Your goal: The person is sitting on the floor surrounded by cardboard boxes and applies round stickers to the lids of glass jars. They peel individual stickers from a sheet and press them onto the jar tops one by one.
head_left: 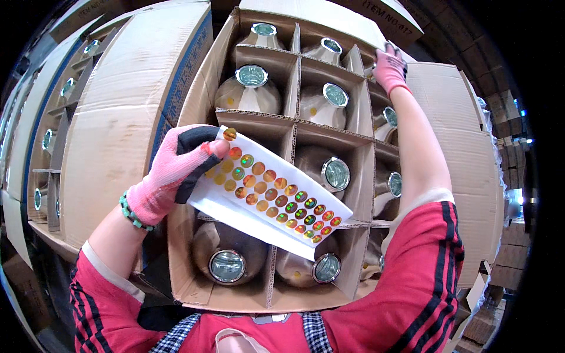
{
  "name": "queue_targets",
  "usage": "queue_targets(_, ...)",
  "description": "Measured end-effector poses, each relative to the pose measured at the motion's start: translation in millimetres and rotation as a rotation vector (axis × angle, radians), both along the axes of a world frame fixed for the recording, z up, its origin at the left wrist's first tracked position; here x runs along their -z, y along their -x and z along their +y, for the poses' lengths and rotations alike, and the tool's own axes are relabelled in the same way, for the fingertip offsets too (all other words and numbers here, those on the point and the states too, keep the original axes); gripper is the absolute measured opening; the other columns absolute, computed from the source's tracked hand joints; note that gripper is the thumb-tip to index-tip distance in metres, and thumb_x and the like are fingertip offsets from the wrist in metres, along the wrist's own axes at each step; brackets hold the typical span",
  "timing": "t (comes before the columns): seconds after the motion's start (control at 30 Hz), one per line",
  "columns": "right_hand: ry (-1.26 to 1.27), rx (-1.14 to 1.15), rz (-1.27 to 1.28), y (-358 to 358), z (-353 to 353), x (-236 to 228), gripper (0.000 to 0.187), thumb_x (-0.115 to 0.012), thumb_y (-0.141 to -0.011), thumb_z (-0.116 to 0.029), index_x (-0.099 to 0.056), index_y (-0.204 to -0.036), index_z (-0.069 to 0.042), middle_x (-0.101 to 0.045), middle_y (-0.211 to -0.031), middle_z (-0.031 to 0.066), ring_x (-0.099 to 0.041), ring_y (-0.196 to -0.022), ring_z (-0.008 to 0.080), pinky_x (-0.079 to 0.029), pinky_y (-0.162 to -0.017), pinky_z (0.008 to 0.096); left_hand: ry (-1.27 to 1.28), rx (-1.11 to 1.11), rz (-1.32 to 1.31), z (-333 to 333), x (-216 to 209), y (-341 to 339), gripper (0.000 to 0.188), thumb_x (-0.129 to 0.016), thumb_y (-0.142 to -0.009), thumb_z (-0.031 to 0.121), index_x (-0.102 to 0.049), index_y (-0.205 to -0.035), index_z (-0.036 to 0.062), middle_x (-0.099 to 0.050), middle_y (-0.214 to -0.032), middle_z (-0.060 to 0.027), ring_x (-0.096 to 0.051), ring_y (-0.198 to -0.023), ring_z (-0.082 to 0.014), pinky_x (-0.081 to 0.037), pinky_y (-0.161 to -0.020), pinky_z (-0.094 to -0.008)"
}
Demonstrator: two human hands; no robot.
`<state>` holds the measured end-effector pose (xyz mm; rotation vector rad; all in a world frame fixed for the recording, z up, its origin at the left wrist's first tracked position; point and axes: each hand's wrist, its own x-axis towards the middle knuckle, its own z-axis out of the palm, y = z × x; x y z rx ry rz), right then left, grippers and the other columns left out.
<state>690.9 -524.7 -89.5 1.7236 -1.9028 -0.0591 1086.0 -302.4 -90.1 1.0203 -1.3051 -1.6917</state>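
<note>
My left hand (170, 170), in a pink and black glove with the thumb tip bare, pinches a white sheet of round holographic stickers (265, 188). One gold sticker (229, 134) sits at the sheet's corner by the thumb. Beneath is a divided cardboard box (235, 300) of silvery glass flask liners (250, 100) with round open mouths. Small gold dots show on several, such as the liner (323, 109) in the middle column. My gloved right hand (391, 67) reaches to the far right compartment, fingers apart; its contact with the liner there is hidden. The sheet covers part of the near liners.
Cardboard dividers (329, 132) stand between the liners. Another open box (44, 147) of liners is at the left, its flap (129, 88) beside my box. A wide flap (441, 117) spreads right. Stacked cartons (509, 259) line the far right.
</note>
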Motion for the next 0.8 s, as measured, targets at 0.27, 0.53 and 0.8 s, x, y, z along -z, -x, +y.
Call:
queue_targets(0.27, 0.000, -0.719, -1.335, -86.3, 116.1, -54.9, 0.022, -0.058, -0.080, -0.020, -0.060, -0.086, 0.001, -0.061, -0.081, 0.0024, -0.054, -0.074, 0.0080, -0.042, -0.069, 0.0199, 0.137, -0.080, 0.075, -3.3, 14.1, 1.8, 0.028, -0.060, -0.077, 0.024, -0.058, -0.091, -0.0002, -0.057, -0.076, 0.0010, -0.049, -0.069, -0.0039, -0.040, -0.061, -0.0180)
queue_targets(0.53, -0.198, -0.973, -0.917, -220.2, 215.8, -65.0, 0.019, -0.063, -0.069, -0.014, -0.058, -0.080, 0.000, -0.058, -0.075, 0.0151, -0.057, -0.069, 0.0292, -0.045, -0.061, 0.0302, 0.210, -0.039, 0.151, -5.6, 21.2, 0.0, 0.026, -0.059, -0.078, 0.022, -0.058, -0.092, 0.0004, -0.057, -0.076, 0.0005, -0.049, -0.069, -0.0045, -0.040, -0.061, -0.0175)
queue_targets(0.8, -0.289, -0.848, -1.139, -230.5, 216.8, -49.4, 0.014, -0.064, -0.068, -0.009, -0.057, -0.075, 0.001, -0.059, -0.068, 0.0123, -0.056, -0.058, 0.0179, -0.045, -0.059, 0.0273, 0.301, -0.018, 0.196, -7.7, 25.6, 2.0, 0.027, -0.057, -0.080, 0.016, -0.056, -0.099, -0.0018, -0.059, -0.086, -0.0020, -0.052, -0.077, -0.0057, -0.044, -0.069, -0.0198)
